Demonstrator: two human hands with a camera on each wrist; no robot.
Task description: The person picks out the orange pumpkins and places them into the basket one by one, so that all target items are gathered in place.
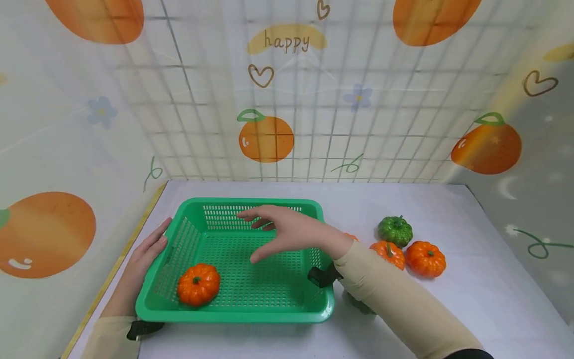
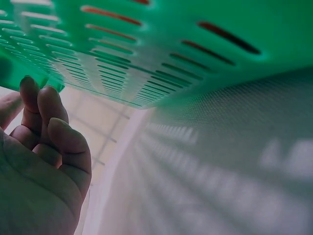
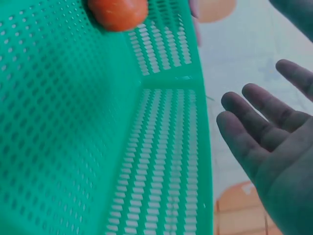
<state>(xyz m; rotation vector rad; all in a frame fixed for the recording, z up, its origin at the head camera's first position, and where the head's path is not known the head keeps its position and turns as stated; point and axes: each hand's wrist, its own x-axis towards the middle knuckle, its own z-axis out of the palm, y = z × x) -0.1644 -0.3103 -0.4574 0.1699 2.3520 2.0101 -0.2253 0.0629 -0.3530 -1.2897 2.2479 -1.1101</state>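
Note:
A green plastic basket [image 1: 233, 316] with slotted walls sits on the white table. My left hand [image 1: 145, 257] holds its left rim, and the left wrist view shows those fingers [image 2: 68, 139] curled up by the rim from outside. One small orange pumpkin [image 1: 199, 284] lies in the basket's front left corner. Over the middle of the basket hovers my right hand [image 1: 287, 232], fingers spread and thumb apart, with nothing in it. In the right wrist view its fingers [image 3: 244, 139] extend beside the basket wall, and the orange pumpkin [image 3: 120, 12] shows at the top.
Right of the basket are a green pumpkin [image 1: 394, 231], an orange pumpkin [image 1: 389, 254] and another orange pumpkin [image 1: 426, 259]. My right forearm partly covers a further orange one [image 1: 351, 236] and a dark green item [image 1: 358, 301]. A printed curtain [image 1: 215, 149] hangs behind the table.

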